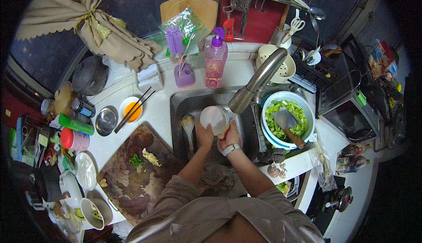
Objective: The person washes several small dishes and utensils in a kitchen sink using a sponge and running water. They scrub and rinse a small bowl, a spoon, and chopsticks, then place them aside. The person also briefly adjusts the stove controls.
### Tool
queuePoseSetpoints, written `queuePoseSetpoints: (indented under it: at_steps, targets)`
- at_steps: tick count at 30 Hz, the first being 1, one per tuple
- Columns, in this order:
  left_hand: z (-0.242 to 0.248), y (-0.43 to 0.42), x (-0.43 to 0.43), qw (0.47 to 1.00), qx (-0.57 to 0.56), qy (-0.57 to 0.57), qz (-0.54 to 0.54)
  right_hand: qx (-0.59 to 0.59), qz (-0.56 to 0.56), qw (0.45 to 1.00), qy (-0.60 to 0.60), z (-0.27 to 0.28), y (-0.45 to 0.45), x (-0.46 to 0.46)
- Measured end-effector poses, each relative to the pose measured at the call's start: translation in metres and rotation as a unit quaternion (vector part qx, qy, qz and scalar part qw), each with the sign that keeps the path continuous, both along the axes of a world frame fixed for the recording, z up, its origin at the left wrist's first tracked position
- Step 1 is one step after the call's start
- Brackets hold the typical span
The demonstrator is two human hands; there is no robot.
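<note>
Over the sink (178, 102), my left hand (205, 134) grips a white bowl (212, 118) by its near-left side. Pressed against the bowl's right side is a sponge (224, 132), mostly hidden in my right hand (230, 136), whose wrist wears a white watch. Part of another pale, round dish shows below my right hand, too covered to name. The metal faucet (255, 84) arches over the sink just beyond the bowl. A spoon (188, 126) with a pale handle lies in the sink, left of my left hand.
At left are a wooden cutting board (132, 190) with chopped food, and a bowl of beaten egg (132, 106) with chopsticks across it. A basket (311, 124) of cut greens holding a cleaver (286, 117) stands right. Behind the sink stands a pink soap bottle (216, 61).
</note>
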State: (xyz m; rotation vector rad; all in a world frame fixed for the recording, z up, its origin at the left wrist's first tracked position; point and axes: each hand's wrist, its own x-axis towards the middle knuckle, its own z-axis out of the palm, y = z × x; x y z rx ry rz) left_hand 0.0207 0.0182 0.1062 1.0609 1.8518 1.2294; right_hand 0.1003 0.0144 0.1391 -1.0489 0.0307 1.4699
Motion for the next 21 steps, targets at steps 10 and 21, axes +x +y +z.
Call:
queuePoseSetpoints:
  at_steps: [10,21]
  targets:
    - [0.01,0.006,-0.043,0.767,-0.324,-0.437,-0.341,0.238,0.407,0.589,-0.657,0.028,0.046,0.044]
    - [-0.038,-0.009,-0.002,0.502,-0.174,-0.802,-0.274,-0.028,0.271,0.962,0.002,-0.014,0.032,0.052]
